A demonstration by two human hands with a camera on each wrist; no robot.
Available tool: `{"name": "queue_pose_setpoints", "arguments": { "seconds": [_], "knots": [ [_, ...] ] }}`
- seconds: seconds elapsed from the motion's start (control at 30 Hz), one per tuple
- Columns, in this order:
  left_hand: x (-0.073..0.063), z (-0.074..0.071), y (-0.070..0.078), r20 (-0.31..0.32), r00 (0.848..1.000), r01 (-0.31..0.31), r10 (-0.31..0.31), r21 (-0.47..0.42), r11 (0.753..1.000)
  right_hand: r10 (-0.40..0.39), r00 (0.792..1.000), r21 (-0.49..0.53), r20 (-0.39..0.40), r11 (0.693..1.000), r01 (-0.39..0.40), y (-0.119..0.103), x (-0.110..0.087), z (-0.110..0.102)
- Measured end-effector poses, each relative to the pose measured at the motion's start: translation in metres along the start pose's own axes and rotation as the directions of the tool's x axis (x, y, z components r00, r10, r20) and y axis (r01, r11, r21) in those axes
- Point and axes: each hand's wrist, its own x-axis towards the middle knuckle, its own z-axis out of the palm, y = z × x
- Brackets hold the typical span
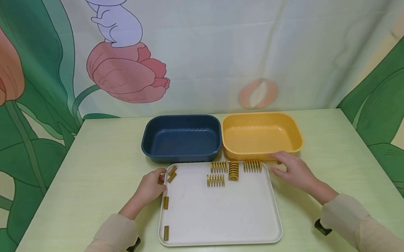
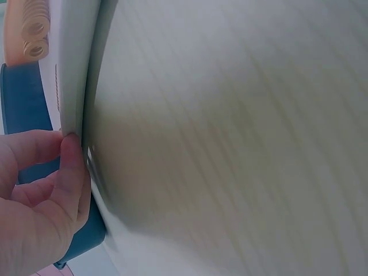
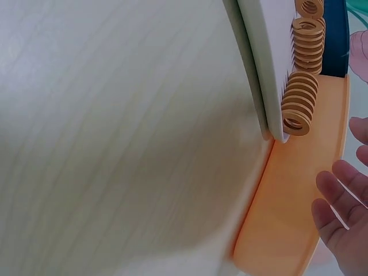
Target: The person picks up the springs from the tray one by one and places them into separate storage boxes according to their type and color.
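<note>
My L hand [image 1: 150, 188] pinches tray [image 1: 222, 218] at its L edge; R hand [image 1: 298, 172], fingers parted, holds nthg. Nearest big spring [image 1: 252, 166]: tray's far R corner, just L of R hand, long axis L–R.

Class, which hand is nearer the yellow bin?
Right. The right hand is at the near side of the yellow bin; the left hand, farther away, pinches the white tray.

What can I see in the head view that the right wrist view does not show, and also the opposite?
Only head view: the left hand, four small springs and the drawn white animal.
Only right wrist view: the open round end of the rightmost large spring.
Both: right hand, white tray, large springs, yellow box, blue box and table.
</note>
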Motion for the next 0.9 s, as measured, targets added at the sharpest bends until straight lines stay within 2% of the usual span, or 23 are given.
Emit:
{"name": "queue_pose_setpoints", "arguments": {
  "seconds": [0.13, 0.37, 0.67, 0.9],
  "knots": [
    [0.000, 0.000, -0.001, -0.010, 1.000, -0.017, 0.017, 0.006, 1.000, -0.001, 0.999, 0.010, 0.034, 1.000, 0.000, 0.001, 0.001, 0.004],
    [0.000, -0.001, 0.000, 0.001, 1.000, -0.001, 0.001, -0.004, 1.000, 0.019, 0.995, 0.026, 0.096, 0.999, -0.022, 0.001, 0.003, 0.011],
    [-0.001, -0.002, 0.002, 0.005, 1.000, 0.003, -0.003, 0.000, 1.000, 0.014, 0.996, 0.020, 0.092, 1.000, -0.016, 0.001, 0.007, 0.018],
    [-0.001, -0.001, 0.001, 0.002, 1.000, 0.000, 0.000, 0.007, 1.000, 0.043, 0.992, 0.005, 0.121, 0.999, -0.044, -0.001, 0.009, 0.024]
  ]
}}
